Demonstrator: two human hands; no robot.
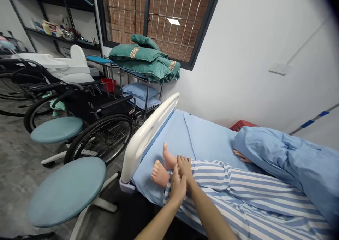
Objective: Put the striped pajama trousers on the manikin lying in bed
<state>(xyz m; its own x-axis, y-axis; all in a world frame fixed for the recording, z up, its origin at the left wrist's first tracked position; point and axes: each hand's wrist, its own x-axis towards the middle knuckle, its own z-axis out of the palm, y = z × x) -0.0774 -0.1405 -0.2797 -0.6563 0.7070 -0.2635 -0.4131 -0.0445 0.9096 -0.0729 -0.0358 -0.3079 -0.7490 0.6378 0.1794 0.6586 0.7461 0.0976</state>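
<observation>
A manikin's legs in blue-and-white striped trousers (pixel 212 174) lie along the bed, with two bare feet (pixel 160 174) pointing toward the footboard. My right hand (pixel 184 166) lies over the far ankle at the trouser cuff, its fingers bent round it. Close beside it, my left hand (pixel 178 186) is closed at the same cuff from the near side, its fingertips partly hidden. A light blue quilt (pixel 286 159) is bunched over the upper body, and one manikin hand (pixel 242 156) shows from under its edge.
A white footboard (pixel 150 134) closes the end of the blue-sheeted bed (pixel 209 130). Left of it stand a wheelchair (pixel 106 127) and round stools (pixel 69 190). Green folded bedding (pixel 148 60) sits on a cart by the barred window. A red crate (pixel 242 124) shows behind the bed.
</observation>
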